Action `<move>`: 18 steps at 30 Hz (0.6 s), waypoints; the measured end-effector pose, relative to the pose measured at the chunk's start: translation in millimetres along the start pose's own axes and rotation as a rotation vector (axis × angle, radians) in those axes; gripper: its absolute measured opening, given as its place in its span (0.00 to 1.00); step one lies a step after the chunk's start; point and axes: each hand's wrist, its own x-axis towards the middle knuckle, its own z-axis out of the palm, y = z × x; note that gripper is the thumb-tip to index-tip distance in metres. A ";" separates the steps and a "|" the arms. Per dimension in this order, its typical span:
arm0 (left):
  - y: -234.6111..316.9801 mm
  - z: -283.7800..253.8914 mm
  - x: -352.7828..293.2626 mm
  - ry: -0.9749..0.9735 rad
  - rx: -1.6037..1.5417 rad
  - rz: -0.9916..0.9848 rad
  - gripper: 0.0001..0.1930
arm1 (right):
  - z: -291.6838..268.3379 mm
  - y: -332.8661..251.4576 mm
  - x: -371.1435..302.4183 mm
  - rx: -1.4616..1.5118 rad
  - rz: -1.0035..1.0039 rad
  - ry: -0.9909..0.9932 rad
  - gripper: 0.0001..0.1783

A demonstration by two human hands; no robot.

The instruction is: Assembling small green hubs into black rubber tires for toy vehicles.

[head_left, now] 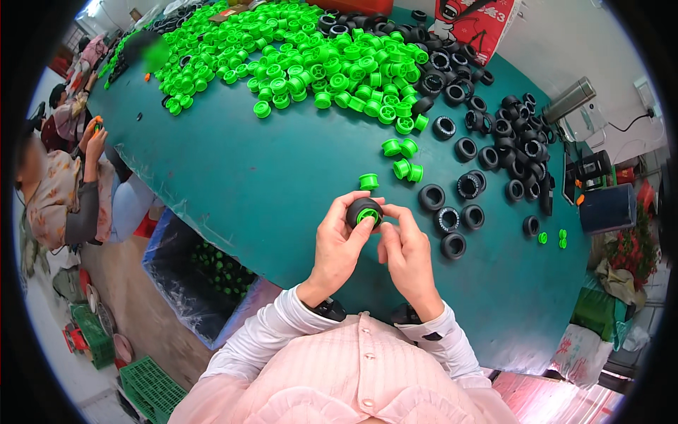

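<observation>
One black-tyred green wheel point(364, 208) in left fingers point(342, 204)

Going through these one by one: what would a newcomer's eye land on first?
First, probably, the great heap of bright green wheel rims across the far part of the dark green table. Then the black tires piled and scattered on its right side. Near the picture's centre, one black tire around a green rim sits in the person's left grip.

red carton point(487, 34), top right | metal cylinder point(571, 100), right | dark blue container point(611, 209), right | green crates point(150, 389), lower left
</observation>
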 end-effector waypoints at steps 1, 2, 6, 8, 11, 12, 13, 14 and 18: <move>-0.2 -1.0 0.2 -0.003 0.004 -0.004 0.19 | -1.8 -0.8 0.8 -0.003 -0.005 -0.002 0.11; -0.5 -2.1 0.0 -0.006 0.009 -0.007 0.19 | -2.1 -0.7 0.9 -0.005 -0.011 -0.004 0.11; -4.3 1.8 -1.2 -0.014 0.080 0.009 0.19 | 1.4 7.4 -0.5 -0.249 -0.156 0.096 0.11; -4.5 2.5 -1.5 -0.004 0.112 0.004 0.19 | -2.7 1.4 -0.2 -0.407 -0.215 0.108 0.11; -2.2 5.6 1.6 0.000 0.177 -0.016 0.19 | -5.4 -1.1 1.5 -0.466 -0.229 0.119 0.10; -0.1 5.5 2.3 0.000 0.196 -0.012 0.19 | -4.7 -0.6 2.6 -0.453 -0.239 0.118 0.11; 1.9 6.9 3.6 0.003 0.216 -0.007 0.19 | -5.8 0.3 4.0 -0.440 -0.252 0.116 0.11; 2.9 8.8 4.4 0.008 0.235 0.002 0.19 | -7.8 1.1 5.7 -0.427 -0.268 0.112 0.11; -2.3 2.6 4.0 0.079 0.492 0.039 0.19 | -1.6 -2.5 7.1 -0.622 -0.204 0.100 0.15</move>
